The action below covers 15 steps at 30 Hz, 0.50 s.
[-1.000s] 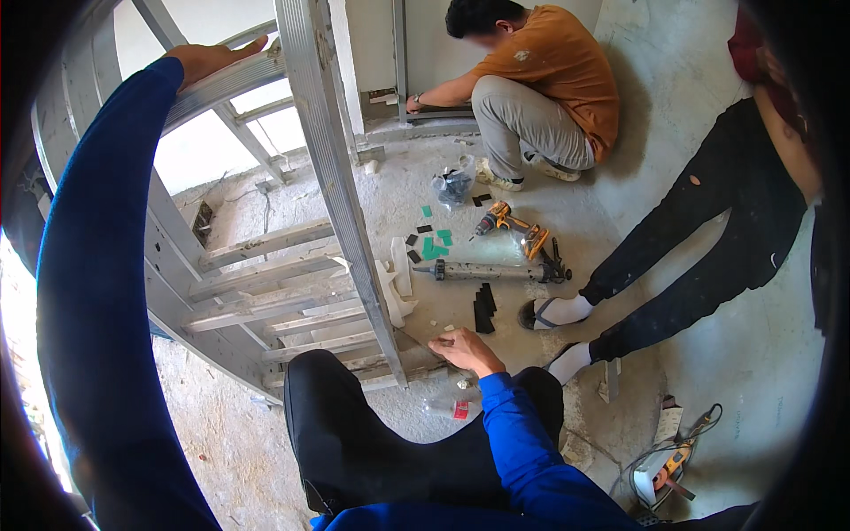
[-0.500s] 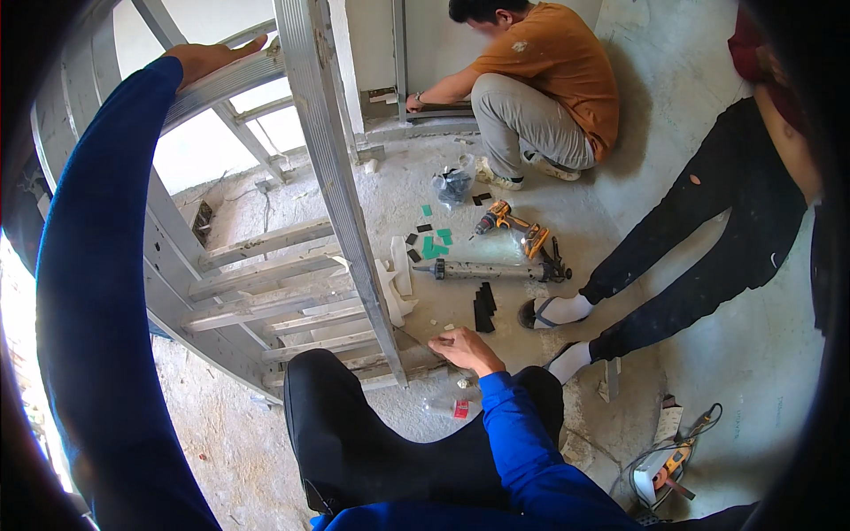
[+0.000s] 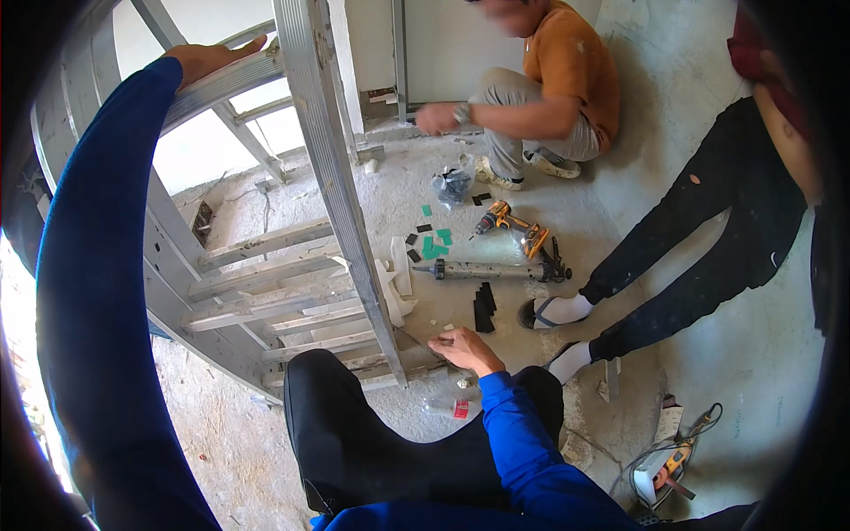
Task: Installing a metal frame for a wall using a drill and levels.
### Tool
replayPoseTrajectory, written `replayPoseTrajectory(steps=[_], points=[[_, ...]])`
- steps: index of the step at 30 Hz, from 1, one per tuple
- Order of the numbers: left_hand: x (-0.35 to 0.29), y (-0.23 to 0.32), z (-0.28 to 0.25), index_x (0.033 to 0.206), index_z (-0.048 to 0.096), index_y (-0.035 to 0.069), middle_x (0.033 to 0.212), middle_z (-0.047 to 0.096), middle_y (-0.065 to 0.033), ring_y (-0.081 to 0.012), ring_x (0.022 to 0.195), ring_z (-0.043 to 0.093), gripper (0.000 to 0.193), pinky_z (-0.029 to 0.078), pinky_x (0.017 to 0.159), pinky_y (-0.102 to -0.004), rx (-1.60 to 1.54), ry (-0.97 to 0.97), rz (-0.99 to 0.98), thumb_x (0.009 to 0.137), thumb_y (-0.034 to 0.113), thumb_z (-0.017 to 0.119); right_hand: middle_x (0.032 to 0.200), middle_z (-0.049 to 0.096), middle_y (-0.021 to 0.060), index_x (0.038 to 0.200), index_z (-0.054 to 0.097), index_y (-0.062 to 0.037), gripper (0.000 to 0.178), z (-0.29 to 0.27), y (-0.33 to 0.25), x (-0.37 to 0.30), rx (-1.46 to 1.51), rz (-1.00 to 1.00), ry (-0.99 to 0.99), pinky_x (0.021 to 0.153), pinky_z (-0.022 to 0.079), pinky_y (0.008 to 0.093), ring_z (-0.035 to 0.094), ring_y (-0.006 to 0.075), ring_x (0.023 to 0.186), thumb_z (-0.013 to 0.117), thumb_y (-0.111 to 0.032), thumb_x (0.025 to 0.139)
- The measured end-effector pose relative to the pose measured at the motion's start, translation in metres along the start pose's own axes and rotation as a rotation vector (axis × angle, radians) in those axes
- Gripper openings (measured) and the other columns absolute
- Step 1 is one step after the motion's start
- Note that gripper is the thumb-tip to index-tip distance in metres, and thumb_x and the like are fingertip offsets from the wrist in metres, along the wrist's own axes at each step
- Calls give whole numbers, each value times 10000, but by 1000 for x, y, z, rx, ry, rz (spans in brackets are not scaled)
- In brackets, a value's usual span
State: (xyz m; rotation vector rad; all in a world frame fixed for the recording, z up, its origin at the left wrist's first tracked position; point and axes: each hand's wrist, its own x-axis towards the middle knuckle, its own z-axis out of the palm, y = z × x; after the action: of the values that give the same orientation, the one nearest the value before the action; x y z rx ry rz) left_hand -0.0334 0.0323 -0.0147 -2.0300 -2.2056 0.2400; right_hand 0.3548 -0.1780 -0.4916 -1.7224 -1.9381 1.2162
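Observation:
High at the left, my left hand [image 3: 212,64] rests over a rail of an aluminium ladder [image 3: 332,186] and grips it, one digit stretched along the metal. Some of its fingers are hidden behind the rail. My right forearm lies across my right knee. From it my right hand [image 3: 467,350] hangs loosely bent and apart, with nothing visible in it, close to the ladder's foot. Below that hand a clear plastic bottle [image 3: 443,406] with a red label lies on the concrete.
A caulking gun [image 3: 491,270], an orange cordless drill [image 3: 513,226], green pieces [image 3: 434,243], black strips [image 3: 483,308] and a bag [image 3: 453,184] lie ahead. A co-worker in an orange shirt [image 3: 575,66] squats beyond. Another person's legs [image 3: 673,212] stretch in from the right, near a corded power tool [image 3: 668,465].
The squatting co-worker has drawn the arm back from the wall frame and lifted it, blurred by motion, with head and body turned. My hands and the ladder stay put.

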Motion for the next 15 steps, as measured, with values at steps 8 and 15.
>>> replayPoseTrajectory(steps=[8,15], points=[[36,-38,17,1382,511,186,1219,656,-147,-299,1071,670,577,486,1015,-392,178,136,-10,1038,540,212,1021,716,183,1066,747,-114,423,-2,-5,0,4,3,-13,850,520,378,686,338,957,663,-473,859],[26,-18,12,1366,517,185,1177,671,-149,-288,1026,685,588,497,1006,-380,133,68,-34,1041,540,179,1058,716,181,1109,734,-94,447,-3,-3,0,-34,6,-22,855,522,357,695,308,968,666,-463,866]])
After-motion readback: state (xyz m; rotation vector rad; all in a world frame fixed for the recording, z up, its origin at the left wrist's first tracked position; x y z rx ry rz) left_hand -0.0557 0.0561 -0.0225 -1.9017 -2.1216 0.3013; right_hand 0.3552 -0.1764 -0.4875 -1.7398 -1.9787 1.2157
